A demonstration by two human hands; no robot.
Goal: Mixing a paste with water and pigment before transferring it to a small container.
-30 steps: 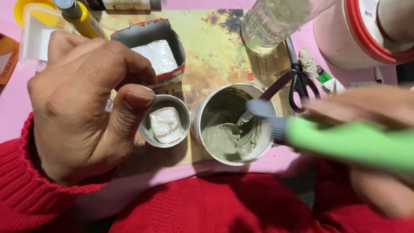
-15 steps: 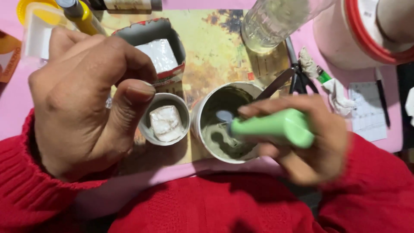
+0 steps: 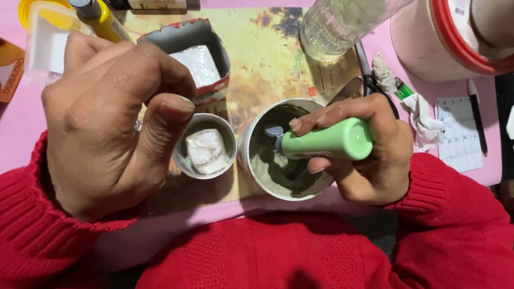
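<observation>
Head view, looking down: the green-handled tool (image 3: 326, 140) lies across my right hand (image 3: 364, 155), my fingers wrapped tight around its handle, its grey tip dipped into the cup of grey-green paste (image 3: 286, 155). That cup stands on the yellow mat (image 3: 262, 59), just in front of my red sweater. Beside it, to the left and nearly touching, sits a smaller cup (image 3: 206, 145) with a white lump inside. My left hand (image 3: 112, 123) hovers above that small cup, fingers curled in and thumb pressed toward them (whether anything is pinched there I cannot tell). Behind the small cup is a cut-open carton (image 3: 201, 59) holding something white. Farther back stand a clear plastic bottle (image 3: 342, 24) and a white tub with a red rim (image 3: 444, 40); scissors (image 3: 367, 72) lie on the pink counter (image 3: 16, 128) between them.
</observation>
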